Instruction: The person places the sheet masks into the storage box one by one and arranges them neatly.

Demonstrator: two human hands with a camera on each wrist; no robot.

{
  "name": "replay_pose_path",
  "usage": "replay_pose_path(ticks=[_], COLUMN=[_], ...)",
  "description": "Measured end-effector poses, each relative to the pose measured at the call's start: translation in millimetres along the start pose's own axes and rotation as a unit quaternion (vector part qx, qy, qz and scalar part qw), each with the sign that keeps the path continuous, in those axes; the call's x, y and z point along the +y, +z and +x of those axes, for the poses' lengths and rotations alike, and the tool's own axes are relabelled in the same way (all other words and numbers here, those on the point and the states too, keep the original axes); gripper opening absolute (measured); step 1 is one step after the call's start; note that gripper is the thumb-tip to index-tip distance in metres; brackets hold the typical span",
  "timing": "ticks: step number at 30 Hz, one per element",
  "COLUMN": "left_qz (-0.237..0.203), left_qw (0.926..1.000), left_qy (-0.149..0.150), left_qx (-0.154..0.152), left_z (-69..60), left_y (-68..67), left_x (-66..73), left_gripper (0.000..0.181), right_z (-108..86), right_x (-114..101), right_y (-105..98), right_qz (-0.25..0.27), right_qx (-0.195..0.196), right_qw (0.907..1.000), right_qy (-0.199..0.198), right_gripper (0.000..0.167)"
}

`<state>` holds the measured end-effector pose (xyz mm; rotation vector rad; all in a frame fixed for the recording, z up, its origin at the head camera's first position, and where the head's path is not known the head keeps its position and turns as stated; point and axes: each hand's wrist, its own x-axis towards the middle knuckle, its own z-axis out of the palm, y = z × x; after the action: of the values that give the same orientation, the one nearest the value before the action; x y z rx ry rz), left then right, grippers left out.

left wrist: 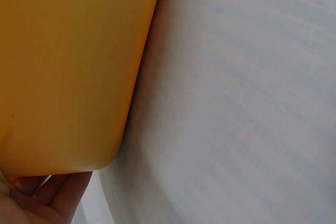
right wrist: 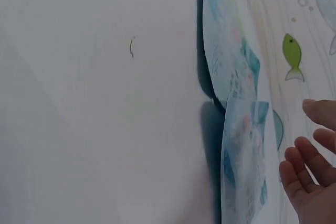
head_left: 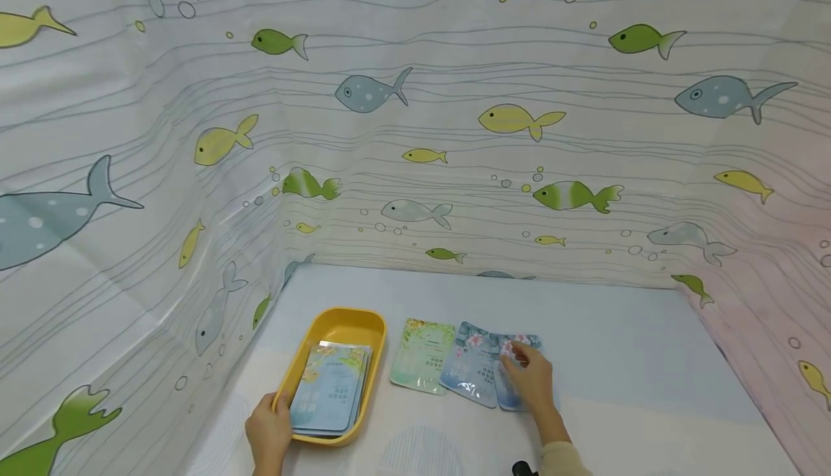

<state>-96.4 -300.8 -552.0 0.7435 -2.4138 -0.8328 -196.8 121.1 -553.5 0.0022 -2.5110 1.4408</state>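
Observation:
My left hand (head_left: 269,429) grips the near left rim of a yellow plastic basin (head_left: 347,326); in the left wrist view its fingers (left wrist: 60,195) show at the basin's end. Inside lies a stack of flat blue printed sachets (head_left: 327,389). To the basin's right, a green sachet (head_left: 423,360) lies beside a blue floral sachet (head_left: 470,373) and a second blue floral sachet (head_left: 508,391). My right hand (head_left: 531,375) is over that rightmost one. The right wrist view shows the right hand's fingers spread apart from the thumb, nothing between them, near the sachet (right wrist: 242,166).
Everything stands on a pale table (head_left: 623,368). A fish-printed curtain (head_left: 454,115) closes off the back and both sides. A small black object (head_left: 521,468) shows at the bottom edge, beside the right sleeve (head_left: 563,459).

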Motion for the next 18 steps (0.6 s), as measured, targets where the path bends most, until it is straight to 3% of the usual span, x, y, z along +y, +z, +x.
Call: replay_pose_path(ticks=[6, 10, 18], left_qz=[0.003, 0.004, 0.002], left_qw=[1.0, 1.0, 1.0], left_qy=[-0.001, -0.004, 0.001], left_qx=[0.0, -0.006, 0.001], left_z=[-0.1, -0.4, 0.2], left_y=[0.1, 0.3, 2.5], left_x=[0.7, 0.4, -1.6], left_gripper=[0.024, 0.025, 0.023], right_z=[0.9, 1.1, -3.5], right_x=[19, 30, 41], right_y=[-14, -22, -37], right_qz=[-0.02, -0.06, -0.159], right_qx=[0.018, 0.031, 0.002], right_qw=[0.9995, 0.9975, 0.9813], right_qy=[0.013, 0.022, 0.108], right_gripper=[0.036, 0.036, 0.054])
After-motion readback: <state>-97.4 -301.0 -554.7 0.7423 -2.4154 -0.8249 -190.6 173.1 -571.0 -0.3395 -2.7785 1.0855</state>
